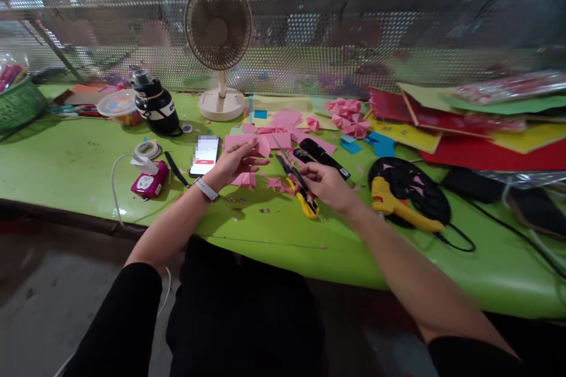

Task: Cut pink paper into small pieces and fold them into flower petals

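My left hand point(239, 162), with a white band on its wrist, is over the pink paper in the middle of the table. A small rounded piece of pink paper point(264, 146) shows between its thumb and fingers and appears pinched there. My right hand point(325, 185) grips a pair of scissors point(289, 168) whose blades are apart and point up and left toward that piece. Yellow and black handle parts show below the fingers. A black stapler point(322, 156) lies just beyond the right hand. Pink paper scraps point(276, 184) lie between the hands.
A phone point(206, 153), a magenta adapter point(150, 179) and a black bottle point(154, 103) are at left. Behind stands a fan point(219, 41). Folded pink pieces point(347, 115) lie at the back. At right are a yellow glue gun point(402, 206) on a black tray and stacked coloured sheets point(469, 123).
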A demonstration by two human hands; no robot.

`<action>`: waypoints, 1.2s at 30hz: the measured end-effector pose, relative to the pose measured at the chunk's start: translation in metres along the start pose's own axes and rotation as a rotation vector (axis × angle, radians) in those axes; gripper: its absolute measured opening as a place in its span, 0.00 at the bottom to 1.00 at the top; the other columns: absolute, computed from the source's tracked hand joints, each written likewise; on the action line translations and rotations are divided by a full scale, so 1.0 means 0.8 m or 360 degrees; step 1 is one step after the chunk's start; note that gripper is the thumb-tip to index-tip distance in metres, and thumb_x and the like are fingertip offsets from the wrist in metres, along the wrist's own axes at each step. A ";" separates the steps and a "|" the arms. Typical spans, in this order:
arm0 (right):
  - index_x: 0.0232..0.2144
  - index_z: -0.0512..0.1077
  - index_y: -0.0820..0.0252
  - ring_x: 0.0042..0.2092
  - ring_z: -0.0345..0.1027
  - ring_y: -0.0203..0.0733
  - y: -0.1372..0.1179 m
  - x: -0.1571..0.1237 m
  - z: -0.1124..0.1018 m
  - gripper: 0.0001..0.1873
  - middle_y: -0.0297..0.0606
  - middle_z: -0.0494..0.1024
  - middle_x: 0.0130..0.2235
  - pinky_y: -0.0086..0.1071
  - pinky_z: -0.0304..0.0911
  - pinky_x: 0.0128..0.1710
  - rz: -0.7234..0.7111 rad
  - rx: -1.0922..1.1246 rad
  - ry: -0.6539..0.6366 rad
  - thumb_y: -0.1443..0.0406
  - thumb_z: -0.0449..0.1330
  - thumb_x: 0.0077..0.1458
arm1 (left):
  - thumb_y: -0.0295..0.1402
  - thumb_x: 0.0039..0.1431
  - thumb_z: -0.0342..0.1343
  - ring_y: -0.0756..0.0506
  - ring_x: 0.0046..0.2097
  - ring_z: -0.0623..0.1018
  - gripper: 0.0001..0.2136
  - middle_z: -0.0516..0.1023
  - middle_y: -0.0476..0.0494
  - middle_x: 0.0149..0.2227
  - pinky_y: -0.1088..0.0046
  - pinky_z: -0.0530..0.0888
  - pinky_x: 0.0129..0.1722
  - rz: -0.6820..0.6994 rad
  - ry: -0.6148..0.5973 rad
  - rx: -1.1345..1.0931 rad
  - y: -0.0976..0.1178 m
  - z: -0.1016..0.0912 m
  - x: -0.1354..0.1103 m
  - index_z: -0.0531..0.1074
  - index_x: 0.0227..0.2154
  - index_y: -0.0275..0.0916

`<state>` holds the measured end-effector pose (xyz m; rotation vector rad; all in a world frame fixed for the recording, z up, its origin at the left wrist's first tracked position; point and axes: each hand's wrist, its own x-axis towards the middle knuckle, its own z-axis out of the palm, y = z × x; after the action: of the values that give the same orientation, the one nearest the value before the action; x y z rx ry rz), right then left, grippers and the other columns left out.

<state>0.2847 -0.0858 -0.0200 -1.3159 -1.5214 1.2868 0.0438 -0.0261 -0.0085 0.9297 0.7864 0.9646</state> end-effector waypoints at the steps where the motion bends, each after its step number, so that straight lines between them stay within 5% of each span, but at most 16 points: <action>1: 0.30 0.70 0.59 0.18 0.63 0.33 0.003 0.002 0.000 0.26 0.37 0.78 0.24 0.28 0.58 0.16 -0.0003 -0.0019 0.0037 0.45 0.70 0.43 | 0.40 0.62 0.60 0.48 0.34 0.84 0.11 0.82 0.42 0.31 0.80 0.76 0.29 -0.0021 0.0049 -0.0068 -0.001 0.001 0.002 0.73 0.36 0.35; 7: 0.29 0.72 0.59 0.21 0.66 0.36 0.004 0.016 -0.005 0.26 0.37 0.77 0.25 0.28 0.56 0.16 0.0029 -0.0128 0.0181 0.46 0.72 0.40 | 0.37 0.62 0.61 0.47 0.40 0.84 0.11 0.84 0.35 0.38 0.75 0.79 0.42 0.0014 0.0072 -0.0211 -0.004 0.001 0.006 0.77 0.37 0.32; 14: 0.24 0.74 0.58 0.24 0.63 0.36 -0.023 0.042 -0.006 0.21 0.38 0.75 0.25 0.31 0.55 0.20 -0.0109 -0.0312 0.0193 0.49 0.73 0.38 | 0.28 0.58 0.62 0.48 0.48 0.82 0.04 0.83 0.41 0.44 0.76 0.77 0.46 0.0258 0.0061 -0.0156 0.004 -0.001 0.003 0.77 0.36 0.36; 17: 0.26 0.77 0.60 0.26 0.64 0.38 -0.032 0.059 0.003 0.21 0.38 0.76 0.26 0.33 0.57 0.24 -0.0088 -0.0464 0.0168 0.48 0.70 0.43 | 0.25 0.55 0.63 0.50 0.47 0.81 0.10 0.83 0.46 0.46 0.79 0.77 0.45 0.0353 0.0138 -0.0107 0.006 -0.004 0.005 0.77 0.40 0.40; 24: 0.26 0.78 0.60 0.33 0.72 0.46 -0.027 0.122 0.025 0.17 0.41 0.79 0.26 0.33 0.58 0.31 0.0016 -0.1386 0.0466 0.51 0.65 0.51 | 0.23 0.51 0.65 0.48 0.50 0.81 0.14 0.83 0.44 0.45 0.74 0.75 0.52 0.0435 0.0241 -0.0106 0.000 -0.011 0.013 0.77 0.42 0.38; 28: 0.26 0.78 0.60 0.40 0.73 0.50 -0.019 0.147 0.033 0.15 0.47 0.81 0.32 0.35 0.63 0.37 0.0062 -0.1598 0.0409 0.54 0.65 0.52 | 0.21 0.50 0.64 0.46 0.53 0.80 0.14 0.83 0.42 0.44 0.68 0.73 0.56 0.0507 0.0252 -0.0113 -0.007 -0.010 0.017 0.77 0.40 0.35; 33: 0.27 0.78 0.61 0.44 0.73 0.50 -0.023 0.143 0.037 0.08 0.46 0.82 0.35 0.35 0.65 0.40 0.0088 -0.1467 0.0371 0.61 0.67 0.49 | 0.21 0.51 0.63 0.45 0.53 0.79 0.08 0.82 0.42 0.43 0.68 0.72 0.56 0.0556 0.0326 -0.0082 -0.016 -0.006 0.020 0.76 0.35 0.34; 36: 0.35 0.78 0.62 0.39 0.74 0.45 -0.036 0.124 0.045 0.10 0.43 0.82 0.36 0.33 0.65 0.37 -0.0077 -0.0801 0.0239 0.62 0.60 0.53 | 0.23 0.51 0.64 0.45 0.53 0.79 0.08 0.82 0.43 0.42 0.69 0.72 0.55 0.0566 0.0358 -0.0116 -0.018 -0.003 0.018 0.76 0.36 0.34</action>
<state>0.2236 0.0037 -0.0077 -1.6303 -1.8234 0.7748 0.0516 -0.0160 -0.0245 0.9249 0.7821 1.4185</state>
